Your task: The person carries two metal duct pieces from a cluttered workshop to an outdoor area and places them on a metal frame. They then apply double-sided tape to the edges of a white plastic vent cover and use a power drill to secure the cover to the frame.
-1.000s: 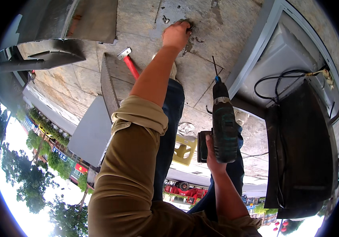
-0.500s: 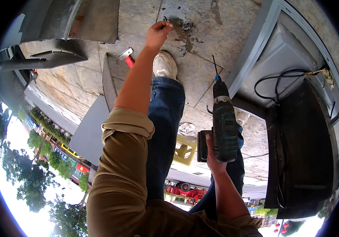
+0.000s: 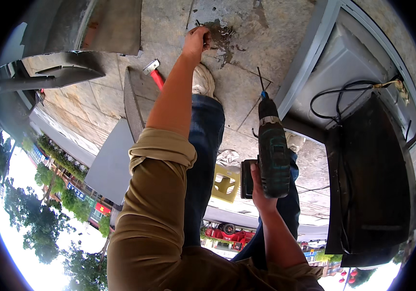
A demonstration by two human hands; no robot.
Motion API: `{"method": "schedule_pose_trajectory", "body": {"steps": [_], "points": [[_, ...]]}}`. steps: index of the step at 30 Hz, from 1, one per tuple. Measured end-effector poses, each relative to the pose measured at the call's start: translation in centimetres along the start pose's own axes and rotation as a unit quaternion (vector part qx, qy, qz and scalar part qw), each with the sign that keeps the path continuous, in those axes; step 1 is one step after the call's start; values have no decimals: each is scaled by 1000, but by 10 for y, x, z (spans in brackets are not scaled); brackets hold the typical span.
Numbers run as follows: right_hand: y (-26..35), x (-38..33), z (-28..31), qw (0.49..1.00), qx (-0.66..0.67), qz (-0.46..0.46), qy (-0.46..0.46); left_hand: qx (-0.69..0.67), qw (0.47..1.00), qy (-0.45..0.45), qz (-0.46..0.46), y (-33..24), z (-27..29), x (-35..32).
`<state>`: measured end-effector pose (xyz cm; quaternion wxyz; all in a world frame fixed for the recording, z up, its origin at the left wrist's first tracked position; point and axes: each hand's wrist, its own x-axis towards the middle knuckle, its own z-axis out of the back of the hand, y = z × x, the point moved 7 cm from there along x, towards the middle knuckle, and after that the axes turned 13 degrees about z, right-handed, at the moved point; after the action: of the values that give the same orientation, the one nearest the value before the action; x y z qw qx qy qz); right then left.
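The right hand (image 3: 259, 186) is gripping the handle of a dark green cordless drill (image 3: 272, 150), which is sitting directly above and in front of that hand, between the two blue-jeaned legs; its long axis is running nearly straight up the picture, with the thin drill bit (image 3: 261, 80) pointing away toward the stained concrete floor (image 3: 246, 43). The left hand (image 3: 196, 42) is reaching well ahead of the drill with its fingers curled closed against a dark patch on that floor, though what it is pinching cannot be made out. A red-handled hammer (image 3: 154, 75) is lying left of the left forearm, near a grey mesh panel (image 3: 132, 104).
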<state>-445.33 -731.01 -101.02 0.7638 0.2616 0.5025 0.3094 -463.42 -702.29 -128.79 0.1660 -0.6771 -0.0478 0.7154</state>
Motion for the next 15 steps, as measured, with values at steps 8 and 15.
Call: {"method": "schedule_pose_trajectory", "body": {"steps": [8, 15], "points": [[6, 1, 0, 998, 56, -18, -22, 294, 932, -41, -208, -42, -41, -16], [5, -1, 1, 998, 51, 1, -25, 582, 744, -262, -197, -36, -76, -13]]}}
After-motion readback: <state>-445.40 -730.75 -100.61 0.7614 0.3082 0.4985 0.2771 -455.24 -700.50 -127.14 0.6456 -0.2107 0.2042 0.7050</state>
